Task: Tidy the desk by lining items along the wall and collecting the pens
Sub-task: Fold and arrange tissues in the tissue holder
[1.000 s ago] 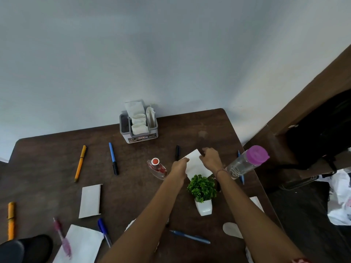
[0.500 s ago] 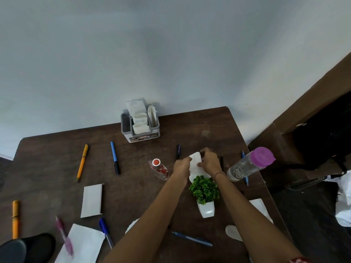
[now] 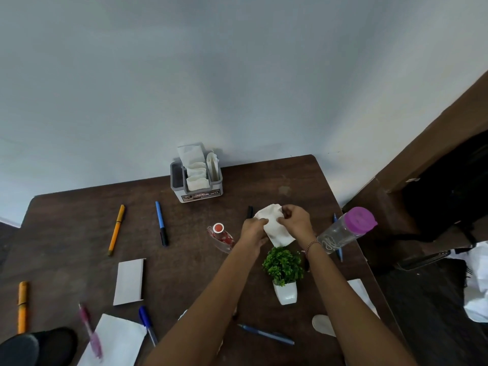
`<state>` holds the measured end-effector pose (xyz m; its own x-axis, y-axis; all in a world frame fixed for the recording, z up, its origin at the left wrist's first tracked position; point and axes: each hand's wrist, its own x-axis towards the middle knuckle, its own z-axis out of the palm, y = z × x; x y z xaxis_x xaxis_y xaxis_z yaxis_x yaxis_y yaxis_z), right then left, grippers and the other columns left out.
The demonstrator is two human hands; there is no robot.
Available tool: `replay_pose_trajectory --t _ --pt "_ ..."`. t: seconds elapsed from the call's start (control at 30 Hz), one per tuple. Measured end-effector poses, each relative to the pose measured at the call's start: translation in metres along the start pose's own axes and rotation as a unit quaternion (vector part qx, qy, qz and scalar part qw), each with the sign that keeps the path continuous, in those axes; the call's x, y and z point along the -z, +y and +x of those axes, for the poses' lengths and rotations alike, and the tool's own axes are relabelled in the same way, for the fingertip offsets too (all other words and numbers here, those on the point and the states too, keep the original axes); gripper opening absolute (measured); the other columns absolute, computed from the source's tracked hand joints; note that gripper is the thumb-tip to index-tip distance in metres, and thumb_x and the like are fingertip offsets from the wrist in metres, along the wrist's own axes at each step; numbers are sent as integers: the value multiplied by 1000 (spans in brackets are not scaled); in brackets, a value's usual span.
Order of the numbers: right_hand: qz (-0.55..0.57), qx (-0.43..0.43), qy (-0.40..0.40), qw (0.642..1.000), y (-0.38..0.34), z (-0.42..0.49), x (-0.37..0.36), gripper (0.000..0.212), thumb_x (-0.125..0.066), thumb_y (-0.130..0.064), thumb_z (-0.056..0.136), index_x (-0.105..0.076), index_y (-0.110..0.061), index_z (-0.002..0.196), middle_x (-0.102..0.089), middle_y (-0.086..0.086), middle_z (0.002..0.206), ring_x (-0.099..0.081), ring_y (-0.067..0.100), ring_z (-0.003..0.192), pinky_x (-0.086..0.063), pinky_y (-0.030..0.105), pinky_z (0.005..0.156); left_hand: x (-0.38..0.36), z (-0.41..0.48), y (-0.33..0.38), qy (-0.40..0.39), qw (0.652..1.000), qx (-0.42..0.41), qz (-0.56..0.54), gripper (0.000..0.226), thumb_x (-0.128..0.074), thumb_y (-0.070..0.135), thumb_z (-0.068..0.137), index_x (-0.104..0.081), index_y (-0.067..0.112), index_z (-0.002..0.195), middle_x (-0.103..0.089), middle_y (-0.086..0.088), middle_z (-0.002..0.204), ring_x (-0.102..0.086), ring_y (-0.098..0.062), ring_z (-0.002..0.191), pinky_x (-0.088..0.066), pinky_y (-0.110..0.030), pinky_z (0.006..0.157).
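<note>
Both hands hold a white paper napkin [image 3: 274, 228] just above the dark brown desk [image 3: 79, 233]. My left hand [image 3: 253, 231] grips its left edge and my right hand [image 3: 295, 220] pinches its top right part. A grey organizer [image 3: 196, 180] with folded white papers stands against the wall. Pens lie scattered: an orange pen [image 3: 116, 229], a blue pen with black cap [image 3: 161, 223], a black pen [image 3: 249, 212] behind the napkin, another orange pen [image 3: 22, 306], a pink pen [image 3: 91, 331], a blue pen [image 3: 148, 324] and a dark blue pen [image 3: 265, 334].
A small green plant in a white pot [image 3: 284, 274] stands between my forearms. A red-capped small bottle [image 3: 220, 236] lies left of my hands. A clear bottle with a purple lid [image 3: 346, 229] stands at the right edge. White cards [image 3: 129, 281] and paper [image 3: 116, 342] lie front left.
The flat napkin has been lifted off the desk and bunched between both hands. The hands moved slightly closer together.
</note>
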<state>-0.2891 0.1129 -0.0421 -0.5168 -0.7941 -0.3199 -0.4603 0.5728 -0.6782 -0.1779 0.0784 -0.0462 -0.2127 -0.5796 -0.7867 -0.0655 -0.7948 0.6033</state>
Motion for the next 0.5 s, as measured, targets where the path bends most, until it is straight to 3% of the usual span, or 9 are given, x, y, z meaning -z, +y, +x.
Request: replay_pose_trajectory --t 0.2,0.37,0.5 --pt "109 14 45 993 -25 -18 17 32 -68 -7 83 -62 -4 114 -63 6 105 -56 16 96 -41 23 78 5 -15 15 -15 999 -38 -15 39 -57 5 90 -46 1 128 -58 -19 125 -58 -33 114 -50 -29 61" --pt "193 27 49 980 -38 -32 30 39 -69 -9 82 -58 -6 119 -60 3 108 -55 16 100 -44 25 80 19 -37 27 -28 996 -88 -15 37 -63 4 86 -54 -2 121 -67 -13 102 -65 -26 87 -53 -41 79" --pt "249 19 30 968 -48 -43 32 46 -73 -8 78 -56 -8 121 -60 3 109 -58 20 104 -52 35 86 32 -60 32 -23 989 -145 -35 33 -66 0 83 -60 -7 114 -68 -15 95 -66 -30 86 -54 -45 86"
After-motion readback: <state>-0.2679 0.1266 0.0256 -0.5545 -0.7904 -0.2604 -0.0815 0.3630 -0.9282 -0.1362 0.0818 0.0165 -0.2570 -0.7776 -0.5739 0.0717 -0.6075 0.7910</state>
